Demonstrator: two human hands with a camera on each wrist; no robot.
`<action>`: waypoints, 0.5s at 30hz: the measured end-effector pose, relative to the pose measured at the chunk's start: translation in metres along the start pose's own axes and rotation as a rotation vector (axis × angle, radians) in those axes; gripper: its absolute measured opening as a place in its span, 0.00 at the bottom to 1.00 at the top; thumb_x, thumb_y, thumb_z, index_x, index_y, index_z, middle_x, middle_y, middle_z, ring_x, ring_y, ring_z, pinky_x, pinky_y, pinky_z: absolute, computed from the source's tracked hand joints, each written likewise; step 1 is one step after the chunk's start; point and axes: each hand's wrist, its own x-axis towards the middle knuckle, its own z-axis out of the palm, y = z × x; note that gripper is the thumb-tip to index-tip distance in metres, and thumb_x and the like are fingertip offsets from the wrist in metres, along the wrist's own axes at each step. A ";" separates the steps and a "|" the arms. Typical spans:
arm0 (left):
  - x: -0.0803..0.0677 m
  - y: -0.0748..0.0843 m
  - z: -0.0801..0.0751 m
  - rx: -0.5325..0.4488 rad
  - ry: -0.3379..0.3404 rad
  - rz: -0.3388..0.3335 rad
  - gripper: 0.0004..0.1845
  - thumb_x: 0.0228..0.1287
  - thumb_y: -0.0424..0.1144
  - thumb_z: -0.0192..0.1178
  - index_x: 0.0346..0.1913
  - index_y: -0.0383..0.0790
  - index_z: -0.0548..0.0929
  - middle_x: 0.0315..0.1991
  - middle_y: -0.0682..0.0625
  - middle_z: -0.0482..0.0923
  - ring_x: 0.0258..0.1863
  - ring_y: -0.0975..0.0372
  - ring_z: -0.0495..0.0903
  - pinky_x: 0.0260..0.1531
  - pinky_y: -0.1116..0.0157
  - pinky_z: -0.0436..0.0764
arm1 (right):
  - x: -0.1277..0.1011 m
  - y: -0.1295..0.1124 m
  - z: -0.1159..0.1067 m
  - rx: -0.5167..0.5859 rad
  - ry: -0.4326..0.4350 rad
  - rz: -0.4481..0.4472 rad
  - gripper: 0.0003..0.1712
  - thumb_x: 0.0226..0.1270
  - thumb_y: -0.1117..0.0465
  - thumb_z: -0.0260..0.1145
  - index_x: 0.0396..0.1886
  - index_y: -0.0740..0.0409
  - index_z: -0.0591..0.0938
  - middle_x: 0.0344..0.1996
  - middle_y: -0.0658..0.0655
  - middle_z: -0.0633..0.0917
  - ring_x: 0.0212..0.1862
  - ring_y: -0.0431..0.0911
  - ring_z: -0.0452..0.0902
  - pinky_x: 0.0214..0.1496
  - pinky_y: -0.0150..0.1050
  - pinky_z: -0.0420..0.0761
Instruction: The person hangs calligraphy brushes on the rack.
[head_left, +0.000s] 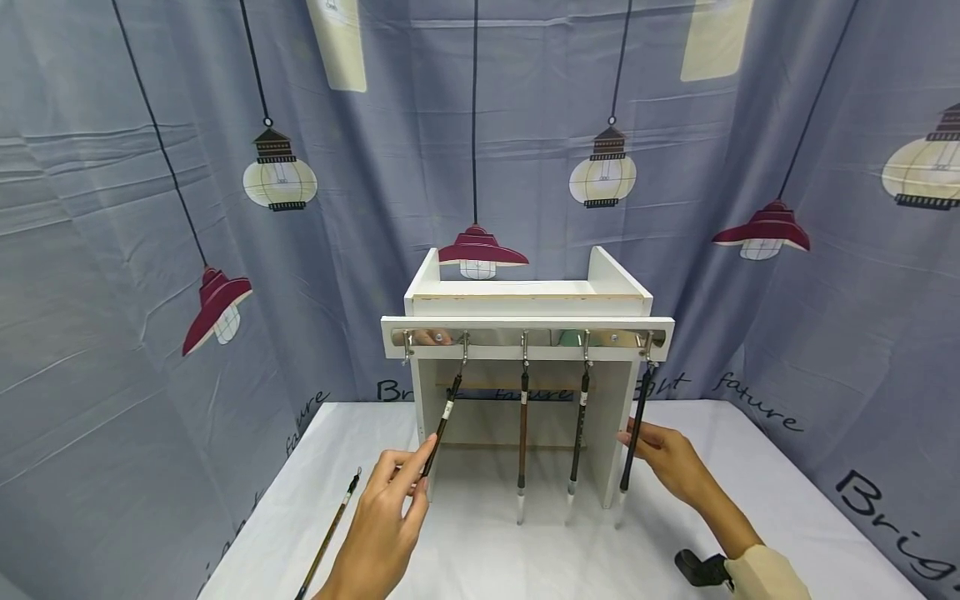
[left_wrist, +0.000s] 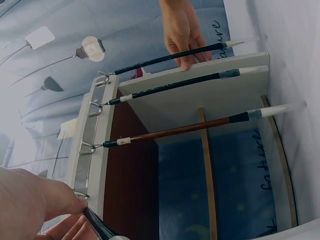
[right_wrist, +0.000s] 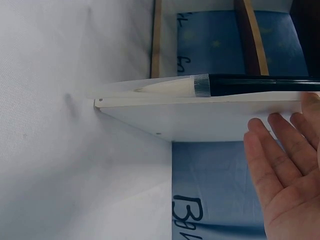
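1. Brushes hang in a row from the metal hook rail (head_left: 525,337) on the front of the white rack (head_left: 527,307). There are four on the hooks, and a fifth brush (head_left: 327,537) lies loose on the white tabletop (head_left: 787,483), just left of my left hand.

2. My left hand (head_left: 382,521) pinches the leftmost hanging brush (head_left: 442,425) between thumb and fingertips near its lower end. Its loop is on the hook, and the handle is swung out of plumb, slanting down and to the left toward me. The left wrist view shows only my knuckles and a short dark stub of that handle, close under the rail.

3. My right hand (head_left: 671,467) is at the rightmost brush (head_left: 633,437), which hangs straight down beside the rack's right side panel (right_wrist: 210,112). The fingers are nearly straight, lying lightly against the handle rather than wrapped round it; the right wrist view shows the palm spread open just beside the pale tip (right_wrist: 165,87).

4. Each brush's long axis runs from hook to table, so the free end is the low end, nearest my hands. The two middle brushes (head_left: 522,433) hang untouched between my hands.
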 end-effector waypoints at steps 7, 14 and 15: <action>0.001 0.000 0.001 -0.006 -0.032 -0.042 0.34 0.63 0.18 0.66 0.72 0.42 0.80 0.46 0.56 0.74 0.37 0.70 0.77 0.30 0.73 0.79 | 0.000 0.001 0.000 0.011 0.001 -0.001 0.36 0.81 0.46 0.63 0.69 0.75 0.76 0.63 0.73 0.82 0.66 0.70 0.79 0.66 0.67 0.78; 0.002 -0.001 0.002 -0.011 -0.061 -0.105 0.33 0.65 0.19 0.66 0.72 0.41 0.80 0.46 0.54 0.75 0.39 0.68 0.80 0.32 0.72 0.82 | 0.000 0.000 -0.001 0.019 0.004 -0.008 0.35 0.81 0.47 0.63 0.68 0.75 0.77 0.64 0.74 0.81 0.66 0.70 0.78 0.66 0.68 0.78; 0.003 -0.001 0.003 -0.014 -0.062 -0.107 0.33 0.65 0.19 0.65 0.72 0.41 0.80 0.46 0.54 0.75 0.39 0.67 0.80 0.33 0.71 0.83 | 0.000 0.000 -0.001 0.017 0.003 -0.007 0.35 0.81 0.47 0.63 0.68 0.76 0.77 0.64 0.74 0.81 0.66 0.70 0.78 0.66 0.68 0.78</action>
